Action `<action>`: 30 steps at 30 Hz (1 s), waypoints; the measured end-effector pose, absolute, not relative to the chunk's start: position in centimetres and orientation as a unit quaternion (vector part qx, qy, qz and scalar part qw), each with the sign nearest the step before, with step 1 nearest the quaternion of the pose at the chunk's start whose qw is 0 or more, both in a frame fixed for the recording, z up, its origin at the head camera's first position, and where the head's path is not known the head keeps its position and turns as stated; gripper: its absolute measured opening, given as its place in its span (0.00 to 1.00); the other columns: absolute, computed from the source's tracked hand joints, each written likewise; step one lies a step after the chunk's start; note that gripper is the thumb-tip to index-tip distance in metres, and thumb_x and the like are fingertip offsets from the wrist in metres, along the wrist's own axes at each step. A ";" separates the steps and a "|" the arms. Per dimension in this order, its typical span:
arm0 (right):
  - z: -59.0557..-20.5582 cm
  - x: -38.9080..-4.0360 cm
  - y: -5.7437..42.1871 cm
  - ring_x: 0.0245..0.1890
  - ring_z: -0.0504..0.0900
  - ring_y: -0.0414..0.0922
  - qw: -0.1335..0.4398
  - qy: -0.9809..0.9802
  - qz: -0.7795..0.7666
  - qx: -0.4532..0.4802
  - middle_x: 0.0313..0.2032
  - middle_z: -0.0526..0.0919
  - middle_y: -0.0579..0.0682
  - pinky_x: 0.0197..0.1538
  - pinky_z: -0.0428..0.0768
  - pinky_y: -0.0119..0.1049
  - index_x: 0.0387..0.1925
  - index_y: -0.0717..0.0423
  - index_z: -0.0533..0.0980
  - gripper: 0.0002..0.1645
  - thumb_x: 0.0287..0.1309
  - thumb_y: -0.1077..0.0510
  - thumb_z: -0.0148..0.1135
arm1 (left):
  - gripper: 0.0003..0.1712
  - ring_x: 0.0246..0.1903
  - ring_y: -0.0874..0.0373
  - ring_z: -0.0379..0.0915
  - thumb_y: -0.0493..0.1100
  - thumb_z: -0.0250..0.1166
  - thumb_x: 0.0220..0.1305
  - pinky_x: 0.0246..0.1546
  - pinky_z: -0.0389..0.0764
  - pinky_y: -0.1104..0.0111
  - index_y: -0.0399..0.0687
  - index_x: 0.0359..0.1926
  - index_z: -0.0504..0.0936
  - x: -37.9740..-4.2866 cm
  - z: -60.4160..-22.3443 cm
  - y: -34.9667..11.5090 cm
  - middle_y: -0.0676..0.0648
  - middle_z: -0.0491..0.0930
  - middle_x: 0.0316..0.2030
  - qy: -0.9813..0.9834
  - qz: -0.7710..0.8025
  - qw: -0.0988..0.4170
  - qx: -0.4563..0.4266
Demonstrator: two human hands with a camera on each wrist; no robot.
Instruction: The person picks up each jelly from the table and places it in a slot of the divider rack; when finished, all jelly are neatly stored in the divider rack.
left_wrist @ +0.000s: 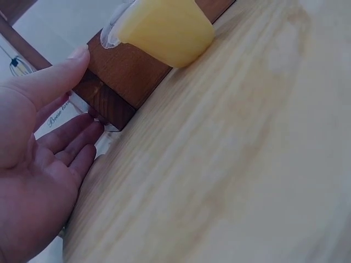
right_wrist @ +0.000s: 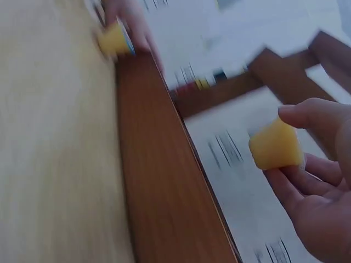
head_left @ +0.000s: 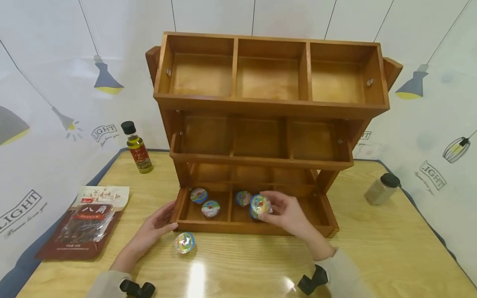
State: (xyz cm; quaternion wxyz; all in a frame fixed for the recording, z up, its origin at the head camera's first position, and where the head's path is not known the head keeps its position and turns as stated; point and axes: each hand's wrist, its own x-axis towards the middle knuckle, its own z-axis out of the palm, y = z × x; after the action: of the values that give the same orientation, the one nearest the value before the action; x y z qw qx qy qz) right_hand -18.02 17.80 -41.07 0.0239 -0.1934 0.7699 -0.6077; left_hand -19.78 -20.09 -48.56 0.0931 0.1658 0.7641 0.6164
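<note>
My right hand (head_left: 285, 213) pinches a small yellow jelly cup (right_wrist: 276, 145) with a printed lid, thumb on one side and fingers on the other. It is over the middle compartment of the bottom tier of a wooden three-tier rack (head_left: 246, 227). Another jelly cup (head_left: 243, 198) sits in that compartment, just left of the held one. The left compartment has two more, a jelly cup (head_left: 199, 195) at the back and a jelly cup (head_left: 210, 208) nearer the front. With fairly straight fingers, my left hand (head_left: 153, 229) touches the rack's front left corner. On the table beside its thumb stands a jelly cup (head_left: 184, 243).
The rack's upper tier (head_left: 272, 103) and middle tier (head_left: 261, 159) overhang the back of the bottom one. Left of the rack are an oil bottle (head_left: 138, 151) and a brown spice bag (head_left: 83, 223). A black-capped jar (head_left: 381, 189) stands to the right.
</note>
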 end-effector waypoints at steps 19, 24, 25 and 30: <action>-44.4 -22.4 24.7 0.49 0.73 0.55 0.050 0.891 -0.451 -0.025 0.51 0.74 0.63 0.47 0.75 0.44 0.52 0.64 0.68 0.33 0.44 0.55 0.67 | 0.37 0.54 0.81 0.59 0.43 0.59 0.58 0.51 0.62 0.88 0.49 0.66 0.54 -19.5 -48.4 -20.2 0.39 0.56 0.65 0.764 0.619 0.089 0.156; -44.4 -22.7 24.7 0.51 0.72 0.57 0.054 0.891 -0.450 -0.022 0.53 0.71 0.65 0.49 0.75 0.46 0.55 0.64 0.66 0.34 0.46 0.55 0.66 | 0.37 0.54 0.81 0.59 0.44 0.59 0.58 0.51 0.62 0.87 0.50 0.66 0.54 -19.7 -48.4 -20.1 0.39 0.56 0.65 0.763 0.620 0.092 0.156; -44.4 -22.7 24.7 0.51 0.72 0.57 0.054 0.891 -0.450 -0.022 0.53 0.71 0.65 0.49 0.75 0.46 0.55 0.64 0.66 0.35 0.46 0.55 0.66 | 0.37 0.54 0.81 0.59 0.44 0.59 0.58 0.51 0.62 0.87 0.50 0.66 0.54 -19.7 -48.4 -20.1 0.39 0.56 0.65 0.764 0.619 0.093 0.156; -44.6 -22.3 24.5 0.50 0.72 0.57 0.015 0.900 -0.435 -0.031 0.53 0.72 0.63 0.50 0.74 0.47 0.55 0.63 0.66 0.36 0.45 0.52 0.66 | 0.37 0.53 0.81 0.59 0.44 0.59 0.58 0.51 0.62 0.88 0.49 0.66 0.53 -19.5 -48.5 -20.1 0.38 0.55 0.64 0.762 0.622 0.096 0.154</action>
State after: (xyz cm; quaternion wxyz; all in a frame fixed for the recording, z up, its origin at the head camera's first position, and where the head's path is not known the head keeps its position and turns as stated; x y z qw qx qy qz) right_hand -22.31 24.55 -44.62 0.0150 -0.0310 0.8997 -0.4351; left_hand -19.55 -20.06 -48.51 0.0956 0.1544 0.7619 0.6217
